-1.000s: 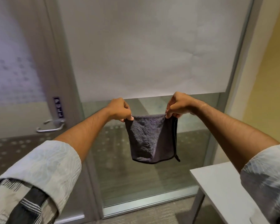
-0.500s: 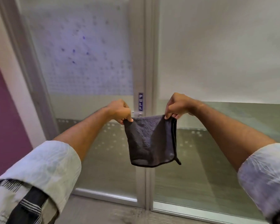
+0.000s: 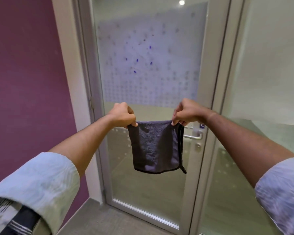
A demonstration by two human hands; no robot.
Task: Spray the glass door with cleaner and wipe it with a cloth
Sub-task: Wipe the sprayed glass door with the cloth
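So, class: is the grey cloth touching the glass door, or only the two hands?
Cannot tell. The head view shows the left hand and right hand pinching the cloth's top corners, but head-on, any gap to the glass door is hidden.

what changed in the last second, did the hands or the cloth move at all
The view swung left: the plain glass panel and white table a second ago slid out to the right, and the glass door with its handle now fills the middle, a purple wall at left. Nothing was taken or let go. The left hand and right hand still pinch the grey cloth by its top corners, hanging as before.
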